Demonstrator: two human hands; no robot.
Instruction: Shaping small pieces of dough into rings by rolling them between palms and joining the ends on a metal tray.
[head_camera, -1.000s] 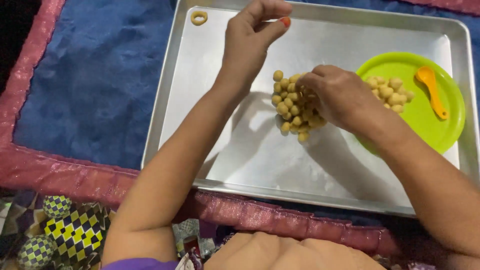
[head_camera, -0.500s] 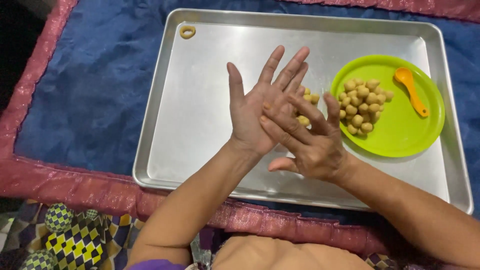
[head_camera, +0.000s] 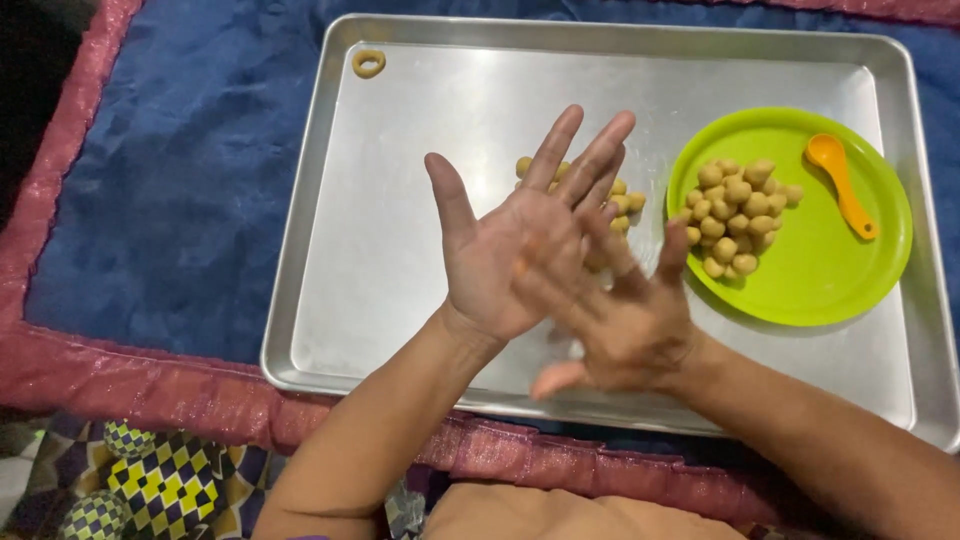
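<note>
Left hand (head_camera: 510, 250), centre of frame: palm up, fingers spread. Right hand (head_camera: 620, 320), just right of it and blurred: laid palm-down across the left palm, fingers spread. Grip: the two palms pressed together, apparently on one small dough piece (head_camera: 522, 266), barely visible as a tan spot between them; cannot tell its shape.

Risks, judged:
- Dough piece slipping from between open palms, dropping onto tray or cloth; cause: fingers splayed, nothing cupping it.
- Loose dough balls (head_camera: 622, 200) behind the hands scattered or flattened; cause: hands hovering directly over the pile.
- Plate nudged; cause: right wrist close to its lower left rim.

Count:
- Metal tray (head_camera: 400, 300), one, filling centre of frame on blue cloth (head_camera: 180, 180) with a red border.
- Green plate (head_camera: 830, 280), one, right side of tray.
- Orange spoon (head_camera: 842, 185), one, on plate, upper right.
- Dough balls on plate (head_camera: 735, 215), roughly twenty, heaped.
- Loose dough balls on tray: about eight showing, the rest hidden.
- Dough ring (head_camera: 368, 63), one, upper left corner of tray.
</note>
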